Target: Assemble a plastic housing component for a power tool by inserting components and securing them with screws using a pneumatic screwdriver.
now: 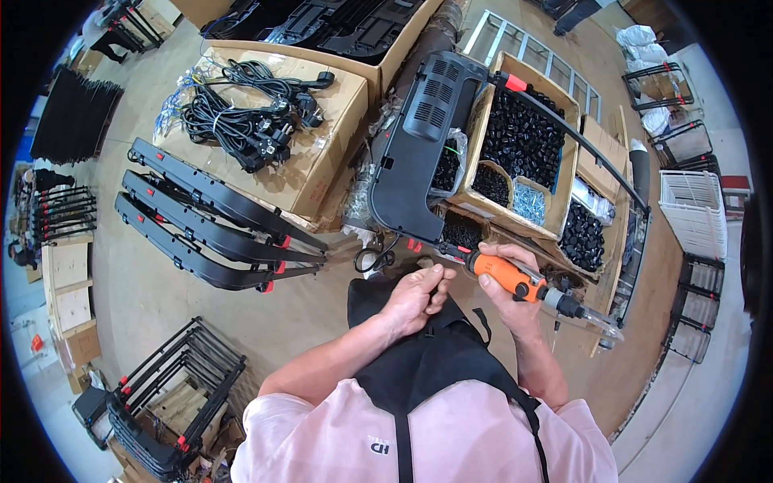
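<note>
My right hand (519, 315) is wrapped round an orange power screwdriver (501, 272) with a dark collar and a clear hose at its rear. The driver's front end is at the lower corner of a black plastic housing (403, 173) with vents, joined to a dark tube frame (600, 153) with red fittings; I cannot tell if the bit touches. My left hand (415, 299) is closed just left of the driver's front, thumb against curled fingers. Whatever it pinches, if anything, is too small to make out. The housing and frame lie across wooden parts bins.
A wooden bin (477, 197) holds black plastic caps (523, 129), silver screws (528, 203) and dark screws (489, 185). Bundled black power cables (241, 121) lie on a cardboard box (326, 173). Several black curved frames (201, 229) stand at left. More frames (181, 386) stand lower left.
</note>
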`<state>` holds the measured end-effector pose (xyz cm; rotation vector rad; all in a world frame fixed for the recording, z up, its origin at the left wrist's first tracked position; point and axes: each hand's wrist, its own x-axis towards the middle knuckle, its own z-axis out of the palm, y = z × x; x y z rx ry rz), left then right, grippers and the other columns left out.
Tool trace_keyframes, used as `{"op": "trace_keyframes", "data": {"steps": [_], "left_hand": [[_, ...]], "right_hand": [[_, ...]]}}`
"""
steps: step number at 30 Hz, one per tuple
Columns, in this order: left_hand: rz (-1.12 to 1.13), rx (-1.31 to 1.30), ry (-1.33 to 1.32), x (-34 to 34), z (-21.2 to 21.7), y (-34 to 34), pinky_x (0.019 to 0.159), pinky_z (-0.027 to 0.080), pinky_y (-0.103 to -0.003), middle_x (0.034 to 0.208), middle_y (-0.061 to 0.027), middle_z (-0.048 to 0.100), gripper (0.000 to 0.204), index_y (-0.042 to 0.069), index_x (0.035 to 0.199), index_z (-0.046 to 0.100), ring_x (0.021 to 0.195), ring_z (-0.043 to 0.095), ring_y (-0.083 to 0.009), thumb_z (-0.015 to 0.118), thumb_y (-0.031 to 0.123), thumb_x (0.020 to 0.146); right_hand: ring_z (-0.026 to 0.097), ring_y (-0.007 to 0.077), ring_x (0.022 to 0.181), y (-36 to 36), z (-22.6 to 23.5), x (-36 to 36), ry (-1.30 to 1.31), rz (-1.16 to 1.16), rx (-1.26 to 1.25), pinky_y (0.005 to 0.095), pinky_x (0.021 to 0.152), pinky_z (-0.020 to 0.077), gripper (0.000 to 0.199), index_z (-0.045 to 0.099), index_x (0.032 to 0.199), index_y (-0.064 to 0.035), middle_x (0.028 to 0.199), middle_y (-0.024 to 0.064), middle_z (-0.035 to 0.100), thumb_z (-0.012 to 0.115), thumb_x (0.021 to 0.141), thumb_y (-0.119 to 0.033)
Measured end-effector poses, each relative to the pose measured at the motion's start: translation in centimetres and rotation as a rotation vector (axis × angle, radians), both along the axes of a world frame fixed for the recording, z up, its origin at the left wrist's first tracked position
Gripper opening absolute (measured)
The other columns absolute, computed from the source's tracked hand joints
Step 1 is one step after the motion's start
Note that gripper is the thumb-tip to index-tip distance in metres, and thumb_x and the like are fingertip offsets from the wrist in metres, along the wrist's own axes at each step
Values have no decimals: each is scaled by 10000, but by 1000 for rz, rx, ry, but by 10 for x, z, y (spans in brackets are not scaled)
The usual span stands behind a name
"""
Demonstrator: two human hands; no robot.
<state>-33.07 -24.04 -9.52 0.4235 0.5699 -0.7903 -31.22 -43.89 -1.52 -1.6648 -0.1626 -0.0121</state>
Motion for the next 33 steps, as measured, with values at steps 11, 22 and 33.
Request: {"op": "trace_keyframes", "data": {"steps": [11,22,33], "left_hand": [[-511,1385,-1251,116,-8,35,719,557,-504,864,-229,723,319,62,1307,662,810,720,-379,560,141,1015],[-709,1468,-1432,122,-10,44,718,563,-549,786,-229,723,341,62,1255,685,769,715,-429,594,71,926],[-729,1435,-1420,124,-8,49,713,566,-547,774,-222,726,385,45,1256,687,757,717,-428,626,42,876]], "right_hand": [[687,267,1219,6,5,15,-1,-22,-111,408,1080,544,452,594,1277,-18,1241,153,721,786,871,30],[712,214,1126,17,2,18,50,6,-203,374,1023,564,437,615,1275,-42,1234,119,731,806,882,-37],[710,211,1131,31,5,25,92,56,-337,372,1025,558,457,625,1281,-62,1235,104,730,813,865,-34]]}}
